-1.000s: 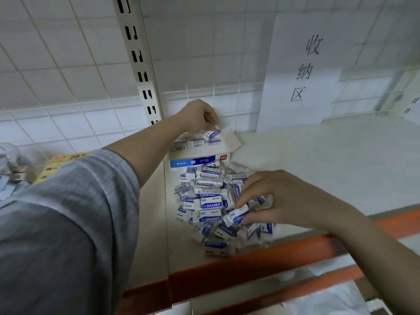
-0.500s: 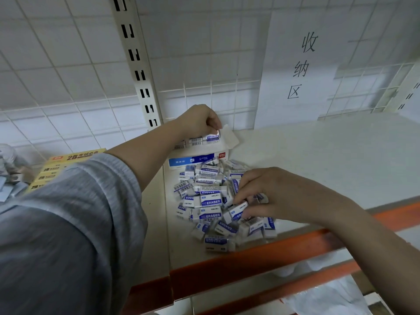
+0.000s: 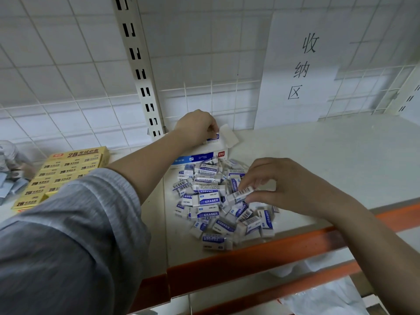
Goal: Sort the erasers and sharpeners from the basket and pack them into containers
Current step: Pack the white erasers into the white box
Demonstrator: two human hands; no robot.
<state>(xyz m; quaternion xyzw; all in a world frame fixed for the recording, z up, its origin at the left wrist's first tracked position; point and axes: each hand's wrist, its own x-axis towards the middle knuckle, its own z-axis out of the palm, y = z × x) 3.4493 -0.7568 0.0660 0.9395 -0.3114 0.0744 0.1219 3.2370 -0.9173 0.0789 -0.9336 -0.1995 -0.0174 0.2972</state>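
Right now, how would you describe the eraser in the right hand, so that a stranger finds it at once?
Find the pile of erasers on the white shelf, in front of the open white and blue box. At the pile's right side, the right hand pinches one eraser. Unlike its neighbours, it is raised above the pile and shows its barcode.

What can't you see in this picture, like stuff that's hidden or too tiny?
- Inside of the white box, head view: the left hand covers it, so its fill is unknown.
- Erasers at the bottom of the pile: buried by others and the right hand.
- Barcode digits on the eraser being pinched: too small.
- Grey items at the left edge: cut off, blurred.
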